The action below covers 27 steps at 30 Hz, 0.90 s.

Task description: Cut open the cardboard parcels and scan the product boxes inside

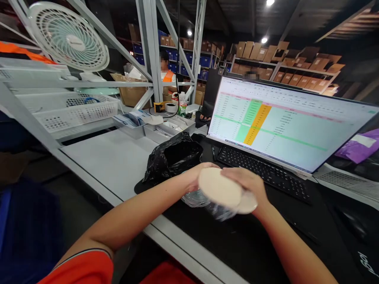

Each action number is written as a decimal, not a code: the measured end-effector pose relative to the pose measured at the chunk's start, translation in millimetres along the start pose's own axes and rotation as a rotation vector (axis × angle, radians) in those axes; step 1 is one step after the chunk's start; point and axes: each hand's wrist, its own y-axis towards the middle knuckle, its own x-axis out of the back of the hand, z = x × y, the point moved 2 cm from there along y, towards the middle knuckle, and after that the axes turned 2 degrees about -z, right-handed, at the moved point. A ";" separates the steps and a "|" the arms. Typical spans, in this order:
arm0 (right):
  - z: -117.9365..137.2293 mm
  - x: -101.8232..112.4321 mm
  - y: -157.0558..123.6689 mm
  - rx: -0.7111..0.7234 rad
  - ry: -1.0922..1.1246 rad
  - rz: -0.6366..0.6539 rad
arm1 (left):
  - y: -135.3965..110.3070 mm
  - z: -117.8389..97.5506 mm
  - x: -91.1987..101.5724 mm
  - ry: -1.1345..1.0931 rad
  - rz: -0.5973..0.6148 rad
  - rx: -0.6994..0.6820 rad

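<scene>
Both hands meet over the black desk mat (237, 244) in front of me. My left hand (194, 177) grips the left edge of a round cream-coloured pad (219, 189). My right hand (247, 181) closes over the pad's right side. A second cream disc (248, 205) pokes out beneath the right hand. Clear plastic wrapping (197, 199) hangs crumpled under the pads. A crumpled black plastic bag (173, 156) lies just behind my left hand.
A black keyboard (260, 171) and a wide monitor (284, 122) showing a spreadsheet stand behind the hands. Grey trays (166, 128) with small items, a white basket (77, 112) and a fan (69, 37) are at the left. A person in orange (167, 75) works farther back among shelves of boxes.
</scene>
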 end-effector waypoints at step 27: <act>12.3 -13.6 0.3 -0.054 -0.217 0.422 | -3.9 26.4 57.9 0.553 0.011 -0.137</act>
